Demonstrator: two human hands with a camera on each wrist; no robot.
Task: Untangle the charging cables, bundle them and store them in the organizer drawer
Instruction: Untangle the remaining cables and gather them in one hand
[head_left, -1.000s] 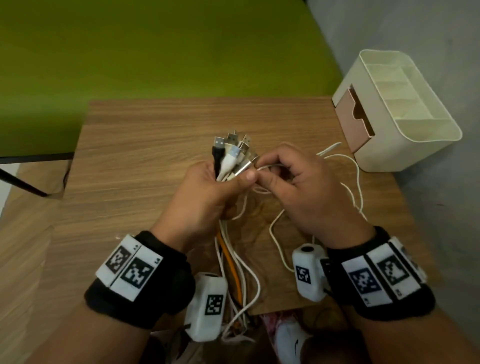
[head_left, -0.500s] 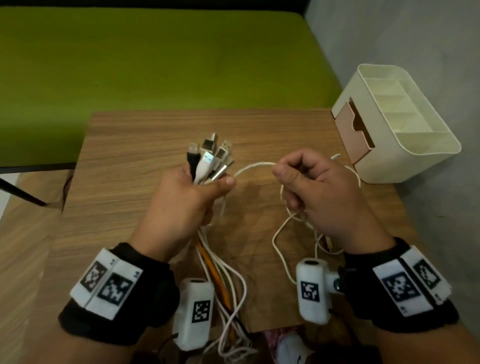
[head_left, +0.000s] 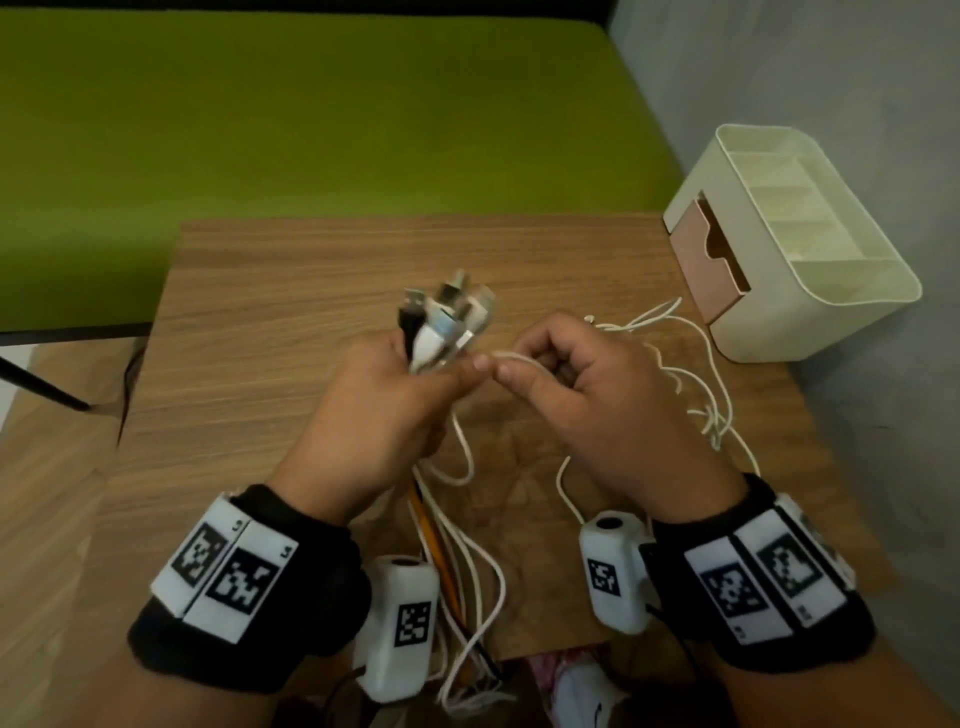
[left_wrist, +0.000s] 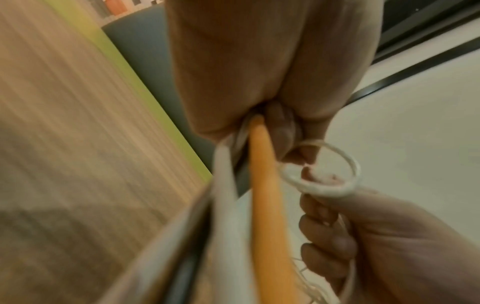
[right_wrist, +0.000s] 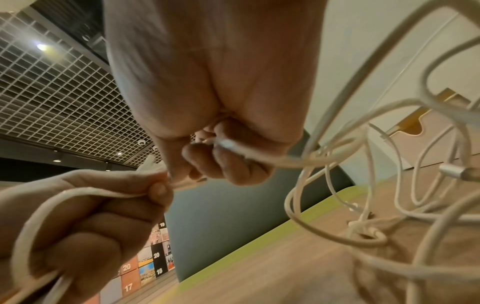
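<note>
Over wooden table (head_left: 270, 332), left hand (head_left: 384, 415) grips cable bundle (head_left: 441, 322); right hand (head_left: 597, 410) pinches white cable (head_left: 519, 357).

We cannot see the palm side of the left hand (head_left: 387, 415) from the head view, so the cable bundle (head_left: 441, 332) vanishes inside its fist; the plugs at its top are motion-blurred and we cannot tell their types; the cables' lower ends run past the table (head_left: 270, 322) edge; the left wrist view is smeared; the organizer drawer (head_left: 709, 270) interior stays hidden.
</note>
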